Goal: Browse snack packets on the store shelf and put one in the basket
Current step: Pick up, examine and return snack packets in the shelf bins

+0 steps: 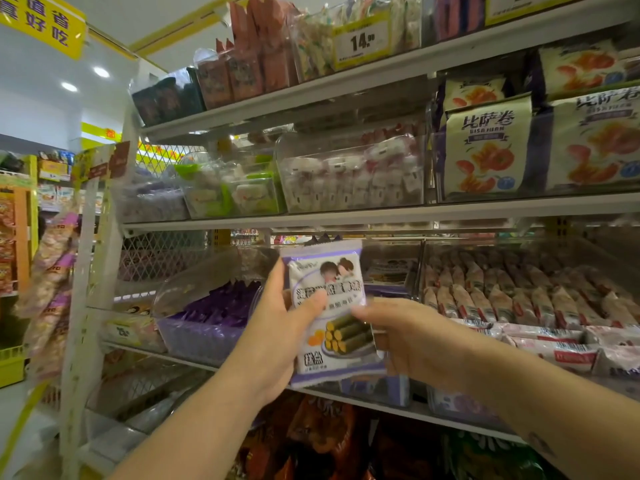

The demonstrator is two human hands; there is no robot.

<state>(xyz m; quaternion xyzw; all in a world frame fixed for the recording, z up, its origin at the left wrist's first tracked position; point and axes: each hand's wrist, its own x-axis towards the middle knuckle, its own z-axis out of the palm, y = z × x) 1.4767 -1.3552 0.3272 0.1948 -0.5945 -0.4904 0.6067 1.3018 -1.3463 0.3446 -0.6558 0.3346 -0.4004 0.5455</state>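
Frame: white metal store shelf, several tiers, mesh side panel on the left.
Top tier: upright dark and reddish-brown packets; yellow price tag at the front.
Second tier: clear plastic bins of white-wrapped sweets; cream bags printed with orange rolls to the right.
Third tier: clear tub of purple packets; rows of pink-wrapped packets to the right.
Lowest tier: orange and dark bags, blurred.

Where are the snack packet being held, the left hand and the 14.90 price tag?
snack packet (346,336), head view, on its printed rolls.
left hand (277,327), head view, its middle, below the thumb.
price tag (362,41), head view, on its printed digits.
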